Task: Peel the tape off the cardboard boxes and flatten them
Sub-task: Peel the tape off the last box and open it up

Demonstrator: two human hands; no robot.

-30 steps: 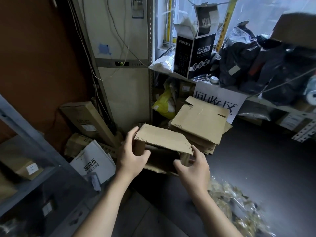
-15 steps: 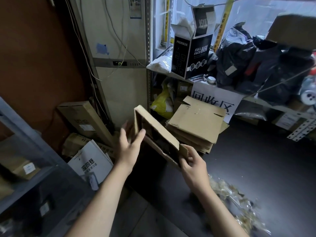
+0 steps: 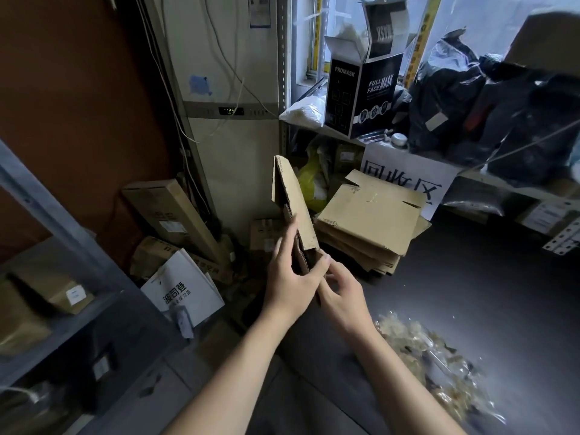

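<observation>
A small brown cardboard box point(image 3: 293, 199), pressed nearly flat, stands on edge between my hands at the middle of the view. My left hand point(image 3: 293, 284) lies against its left face with fingers extended and the thumb round the lower edge. My right hand point(image 3: 340, 295) grips the bottom end from the right, fingers curled under it. A stack of flattened cardboard boxes point(image 3: 372, 215) lies on the floor just right of the held box. A heap of peeled clear tape point(image 3: 433, 359) lies on the dark floor at lower right.
A long cardboard carton point(image 3: 169, 215) leans at the left by a white paper bag point(image 3: 183, 290). A tall beige appliance point(image 3: 232, 89) stands behind. Shelving point(image 3: 489, 180) on the right carries a black mask box point(image 3: 361, 92), dark bags and a white sign point(image 3: 408, 174). A grey metal rack point(image 3: 62, 233) fills the left.
The box went from open and level to collapsed and upright on its edge. My two hands came together at its lower end, pressing the sides flat.
</observation>
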